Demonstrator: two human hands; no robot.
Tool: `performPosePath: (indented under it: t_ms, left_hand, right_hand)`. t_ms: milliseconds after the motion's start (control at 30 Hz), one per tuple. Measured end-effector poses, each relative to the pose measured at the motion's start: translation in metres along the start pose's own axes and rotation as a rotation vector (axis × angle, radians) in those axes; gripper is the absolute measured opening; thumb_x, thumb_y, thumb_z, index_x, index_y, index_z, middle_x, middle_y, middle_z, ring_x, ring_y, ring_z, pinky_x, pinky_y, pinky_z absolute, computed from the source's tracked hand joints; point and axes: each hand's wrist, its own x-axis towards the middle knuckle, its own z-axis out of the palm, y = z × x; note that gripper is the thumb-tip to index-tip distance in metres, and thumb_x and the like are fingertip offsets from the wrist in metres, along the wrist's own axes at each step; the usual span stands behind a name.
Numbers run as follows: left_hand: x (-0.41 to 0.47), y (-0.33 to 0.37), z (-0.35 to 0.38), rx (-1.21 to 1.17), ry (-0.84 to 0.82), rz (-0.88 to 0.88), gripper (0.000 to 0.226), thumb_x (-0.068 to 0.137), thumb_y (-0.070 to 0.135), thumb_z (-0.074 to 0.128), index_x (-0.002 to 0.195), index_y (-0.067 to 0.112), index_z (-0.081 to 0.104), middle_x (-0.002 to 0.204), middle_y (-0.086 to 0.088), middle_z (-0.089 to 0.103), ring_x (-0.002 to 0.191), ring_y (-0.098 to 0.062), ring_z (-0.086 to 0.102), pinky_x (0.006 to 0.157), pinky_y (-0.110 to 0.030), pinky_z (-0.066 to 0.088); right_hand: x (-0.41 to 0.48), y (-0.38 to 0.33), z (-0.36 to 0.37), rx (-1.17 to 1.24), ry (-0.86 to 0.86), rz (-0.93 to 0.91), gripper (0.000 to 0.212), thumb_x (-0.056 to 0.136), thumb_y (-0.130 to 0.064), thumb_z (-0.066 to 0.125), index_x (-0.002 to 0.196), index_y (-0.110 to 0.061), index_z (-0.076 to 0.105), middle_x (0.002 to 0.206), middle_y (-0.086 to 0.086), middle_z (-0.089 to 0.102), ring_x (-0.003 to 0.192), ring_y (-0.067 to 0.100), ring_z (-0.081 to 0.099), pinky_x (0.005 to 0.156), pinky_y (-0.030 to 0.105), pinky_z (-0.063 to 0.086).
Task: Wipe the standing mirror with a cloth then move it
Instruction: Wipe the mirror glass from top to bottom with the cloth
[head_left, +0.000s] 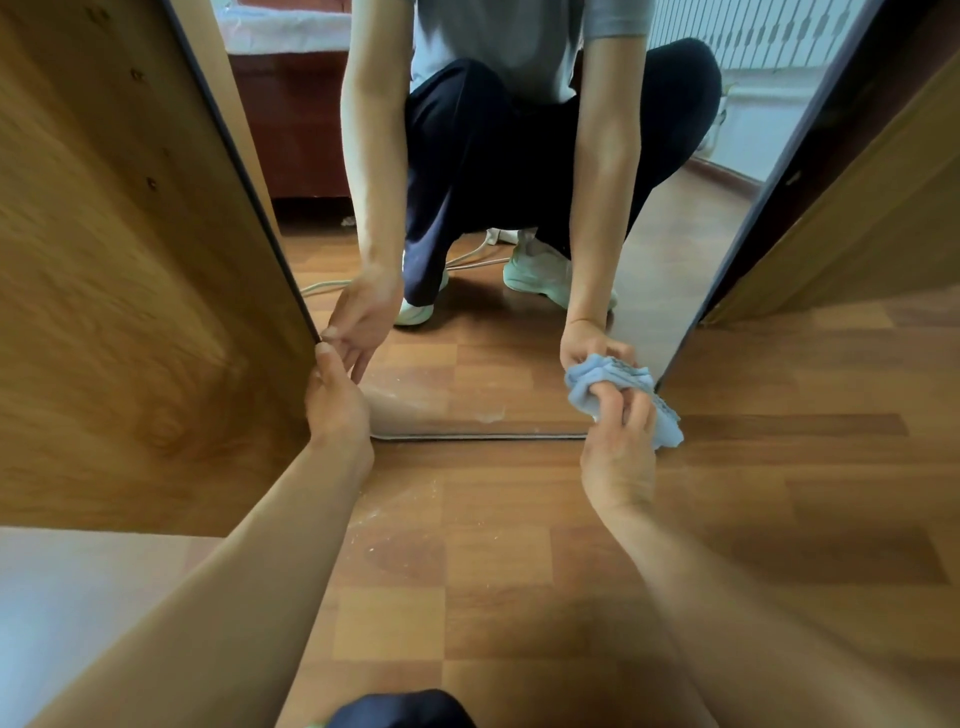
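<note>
The standing mirror (670, 270), tall with a thin dark frame, stands on the wooden floor straight ahead and reflects me crouching. My left hand (335, 400) holds the mirror's lower left corner, thumb up along the frame edge. My right hand (621, 441) grips a crumpled light blue cloth (618, 384) and presses it against the glass near the lower right corner. Dusty smears show on the glass along the bottom edge (483, 415).
A wooden cabinet side (130, 312) stands close on the left, touching the mirror's left edge. Another wooden panel (857, 218) rises to the right of the mirror. Wood-pattern floor (519, 571) with pale dust specks lies in front. My knee (400, 709) shows at the bottom.
</note>
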Motion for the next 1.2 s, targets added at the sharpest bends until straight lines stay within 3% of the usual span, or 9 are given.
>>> performPosePath:
  t_ms: [200, 333, 500, 667, 833, 1200]
  left_hand:
    - [0.002, 0.000, -0.001, -0.003, 0.027, -0.059, 0.057, 0.096, 0.052, 0.031, 0.143, 0.020, 0.036, 0.146, -0.001, 0.042, 0.131, -0.022, 0.041, 0.099, -0.027, 0.031]
    - [0.004, -0.001, -0.003, -0.013, 0.028, -0.082, 0.059, 0.095, 0.054, 0.032, 0.143, 0.020, 0.035, 0.146, -0.001, 0.043, 0.131, -0.022, 0.042, 0.103, -0.030, 0.032]
    - [0.006, -0.005, -0.006, -0.031, 0.023, -0.063, 0.058, 0.095, 0.052, 0.033, 0.143, 0.018, 0.036, 0.145, -0.001, 0.044, 0.130, -0.022, 0.043, 0.106, -0.031, 0.033]
    - [0.006, -0.005, -0.007, -0.012, 0.013, -0.058, 0.058, 0.095, 0.053, 0.032, 0.143, 0.020, 0.037, 0.143, -0.002, 0.045, 0.129, -0.023, 0.044, 0.106, -0.032, 0.033]
    - [0.010, -0.007, -0.010, 0.005, -0.020, -0.071, 0.059, 0.096, 0.053, 0.030, 0.144, 0.019, 0.033, 0.147, -0.003, 0.041, 0.132, -0.023, 0.040, 0.104, -0.030, 0.031]
    - [0.025, -0.023, -0.019, 0.064, -0.106, -0.076, 0.054, 0.098, 0.048, 0.031, 0.145, 0.022, 0.031, 0.148, 0.001, 0.039, 0.135, -0.020, 0.037, 0.107, -0.030, 0.029]
  right_hand:
    - [-0.007, 0.008, 0.001, 0.107, -0.005, 0.255, 0.069, 0.062, 0.024, 0.064, 0.109, -0.018, 0.035, 0.107, 0.023, 0.049, 0.096, 0.041, 0.055, 0.071, 0.048, 0.054]
    - [-0.010, 0.007, 0.007, 0.114, 0.009, 0.267, 0.069, 0.062, 0.025, 0.064, 0.108, -0.017, 0.036, 0.104, 0.023, 0.051, 0.092, 0.040, 0.057, 0.070, 0.046, 0.054]
    - [-0.016, 0.000, 0.011, 0.117, -0.078, 0.307, 0.053, 0.068, 0.022, 0.063, 0.112, -0.005, 0.052, 0.109, 0.021, 0.051, 0.097, 0.039, 0.056, 0.071, 0.043, 0.052]
    - [-0.021, -0.028, 0.020, 0.110, -0.041, 0.163, 0.065, 0.052, 0.026, 0.070, 0.103, -0.010, 0.050, 0.092, 0.016, 0.054, 0.076, 0.033, 0.060, 0.064, 0.042, 0.056]
    - [-0.026, -0.055, 0.026, 0.127, -0.051, 0.047, 0.071, 0.051, 0.023, 0.073, 0.103, -0.014, 0.042, 0.089, 0.015, 0.055, 0.076, 0.029, 0.060, 0.064, 0.036, 0.055]
    - [-0.031, -0.063, 0.030, 0.047, -0.097, 0.000, 0.073, 0.052, 0.019, 0.075, 0.105, -0.016, 0.040, 0.090, 0.014, 0.054, 0.078, 0.028, 0.058, 0.065, 0.034, 0.053]
